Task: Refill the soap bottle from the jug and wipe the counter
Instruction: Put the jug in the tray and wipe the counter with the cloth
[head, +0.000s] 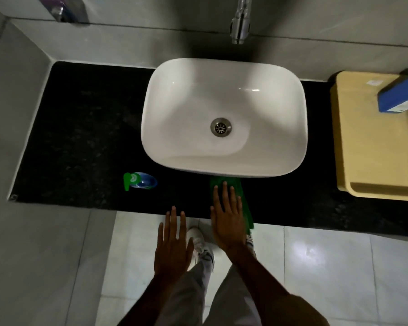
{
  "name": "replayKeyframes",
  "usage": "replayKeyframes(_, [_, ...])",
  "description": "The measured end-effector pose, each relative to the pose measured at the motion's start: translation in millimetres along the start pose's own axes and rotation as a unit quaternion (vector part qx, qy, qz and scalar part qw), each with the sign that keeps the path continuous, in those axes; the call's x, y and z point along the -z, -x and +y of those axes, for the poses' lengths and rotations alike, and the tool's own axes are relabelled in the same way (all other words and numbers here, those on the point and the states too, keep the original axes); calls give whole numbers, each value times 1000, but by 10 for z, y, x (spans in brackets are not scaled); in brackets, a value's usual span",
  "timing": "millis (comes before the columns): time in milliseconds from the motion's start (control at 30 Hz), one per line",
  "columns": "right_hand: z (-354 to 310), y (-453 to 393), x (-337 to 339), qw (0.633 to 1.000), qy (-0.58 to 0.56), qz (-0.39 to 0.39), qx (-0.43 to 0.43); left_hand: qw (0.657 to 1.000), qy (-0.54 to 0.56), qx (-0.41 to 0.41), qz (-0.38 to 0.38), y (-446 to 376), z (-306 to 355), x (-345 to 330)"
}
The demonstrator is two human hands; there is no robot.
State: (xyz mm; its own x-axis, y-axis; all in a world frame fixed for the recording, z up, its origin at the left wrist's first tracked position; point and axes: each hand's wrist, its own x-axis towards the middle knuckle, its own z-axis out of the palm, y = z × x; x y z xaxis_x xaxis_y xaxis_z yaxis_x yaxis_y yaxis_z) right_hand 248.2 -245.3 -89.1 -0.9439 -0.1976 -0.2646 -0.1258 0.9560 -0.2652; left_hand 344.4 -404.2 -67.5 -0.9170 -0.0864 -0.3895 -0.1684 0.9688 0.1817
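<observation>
A: Two hands in frame. Right hand flat, fingers spread, palm pressing green cloth onto black speckled stone counter, just near of white oval ceramic basin. Gripping nothing, just pinning cloth down. Looks like the wipe step.

B: Left hand?

A: Open, empty, fingers straight, hovering past near counter edge over floor tiles. Probably kept clear of the wipe path.

B: Soap bottle?

A: Small clear-blue bottle with green pump top, left of the cloth, well apart, near-left of basin. Parked outside the stroke, likely. No jug visible.
</observation>
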Motion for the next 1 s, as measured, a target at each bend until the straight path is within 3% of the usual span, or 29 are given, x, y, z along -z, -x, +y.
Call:
replayKeyframes(100, [-71, 96, -60, 991, 16, -34, 126, 1000, -6, -1, 10, 23, -150, 14])
replayKeyframes(167, [130, 174, 2, 987, 24, -41, 156, 1000, -12, -6, 7, 27, -237, 21])
replayKeyframes(233, [188, 151, 46, 993, 18, -26, 114, 1000, -9, 0, 1, 36, -312, 28])
replayKeyframes(333, [-229, -115, 15, 1000, -3, -21, 15, 1000, 3, 14, -5, 68, -382, 25])
replayKeyframes(433, [-646, -178, -108, 998, -6, -33, 56, 1000, 1, 10, -6, 122, -426, 16])
replayKeyframes(567, [-156, 164, -91, 990, 31, -36, 135, 1000, 4, 11, 4, 139, -399, 46])
replayKeyframes(633, [72, 207, -21, 995, 23, -20, 90, 1000, 10, 12, -2, 128, -350, 69])
replayKeyframes(733, [-138, 8, 1, 1000, 6, -11, 7, 1000, 9, 3, -11, 107, -301, 76])
replayKeyframes(833, [-332, -28, -18, 999, -10, -36, 31, 1000, 5, -11, -15, 74, -206, 70])
replayKeyframes(933, [153, 282, 71, 997, -7, -45, 66, 1000, 3, -21, -20, 69, -94, 102])
replayKeyframes(1000, [613, 400, 226, 999, -33, -26, 3, 999, -4, -46, -26, 65, 5, 103])
